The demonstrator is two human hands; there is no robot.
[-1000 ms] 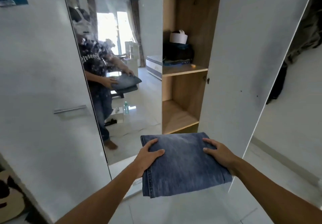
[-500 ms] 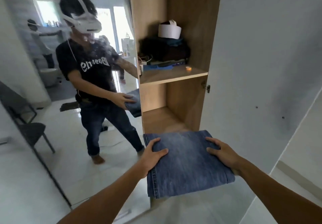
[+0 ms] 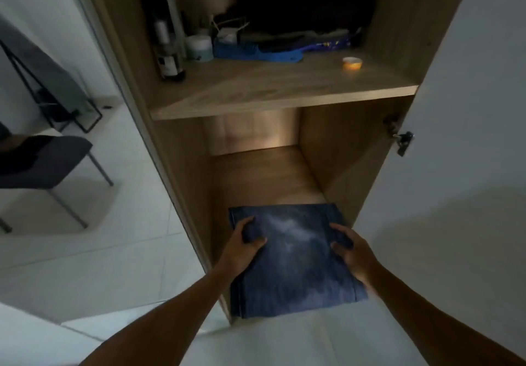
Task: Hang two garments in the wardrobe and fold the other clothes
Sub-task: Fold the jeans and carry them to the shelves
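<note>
A folded pair of blue jeans [image 3: 296,263] is held flat between both hands at the mouth of the wardrobe's lower compartment [image 3: 264,177]. My left hand [image 3: 242,249] grips its left edge, thumb on top. On the right edge, my right hand [image 3: 351,251] grips the same way. The far half of the jeans reaches over the wooden shelf floor; the near half sticks out past the front edge. I cannot tell whether the jeans touch the shelf.
The upper shelf [image 3: 284,100] carries a dark bottle [image 3: 169,58], a white jar [image 3: 199,48], blue fabric, dark clothes and a small orange pot [image 3: 352,63]. The open white door [image 3: 461,166] stands right, a mirror with a reflected chair [image 3: 42,160] left.
I have stepped close to the wardrobe and moved the folded jeans forward and down into the lower compartment's opening. Both hands keep the same grip.
</note>
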